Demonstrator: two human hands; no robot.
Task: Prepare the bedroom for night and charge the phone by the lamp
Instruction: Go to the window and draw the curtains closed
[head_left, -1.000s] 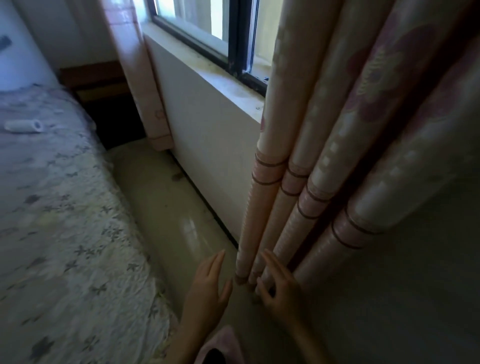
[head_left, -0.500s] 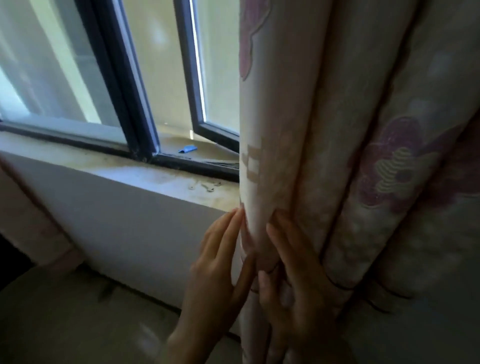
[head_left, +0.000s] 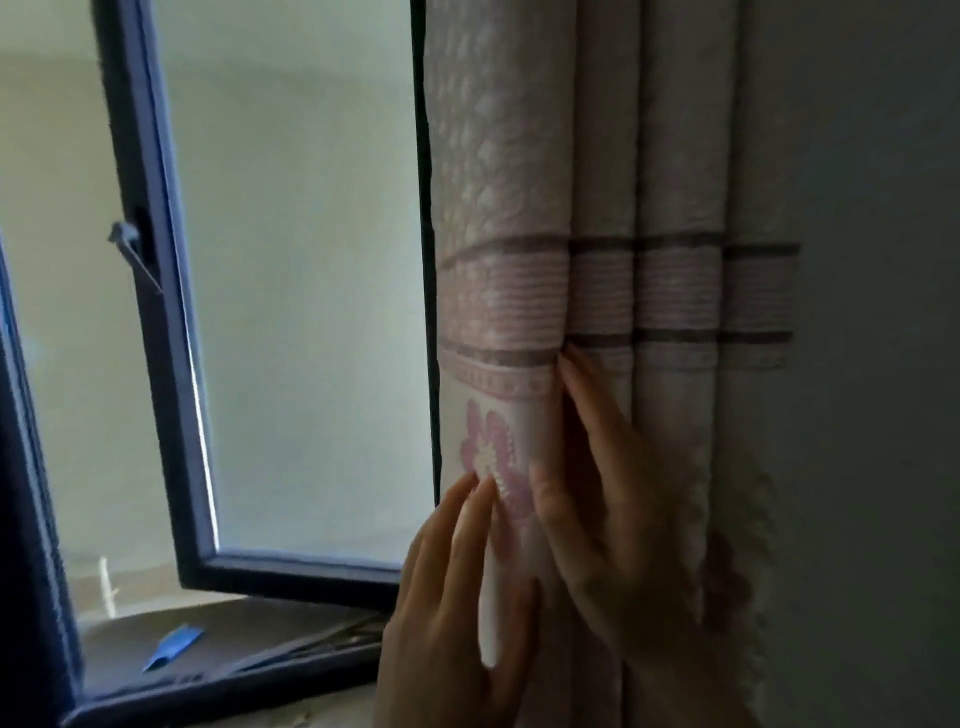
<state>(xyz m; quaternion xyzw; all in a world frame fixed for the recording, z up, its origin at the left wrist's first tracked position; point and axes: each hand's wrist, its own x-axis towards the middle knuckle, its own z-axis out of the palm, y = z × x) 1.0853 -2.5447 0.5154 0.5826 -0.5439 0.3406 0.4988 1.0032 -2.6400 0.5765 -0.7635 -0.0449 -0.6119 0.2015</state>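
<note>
My left hand (head_left: 457, 597) and right hand (head_left: 608, 525), fingers straight, flank the curtain (head_left: 498, 291) fold; window (head_left: 291, 312) lies frame-left.

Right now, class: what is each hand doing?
Left hand: open, straight fingers resting on the curtain fold.
Right hand: open, fingers flat against the curtain, holding nothing.

The curtain (head_left: 597, 208) hides the window's right side, and perhaps some right hand (head_left: 613, 519) fingertips.

Both hands on gathered floral curtain (head_left: 602, 208): left hand (head_left: 457, 597) flat, right hand (head_left: 613, 519) fingers in fold. Window sash (head_left: 171, 332) ajar.
</note>
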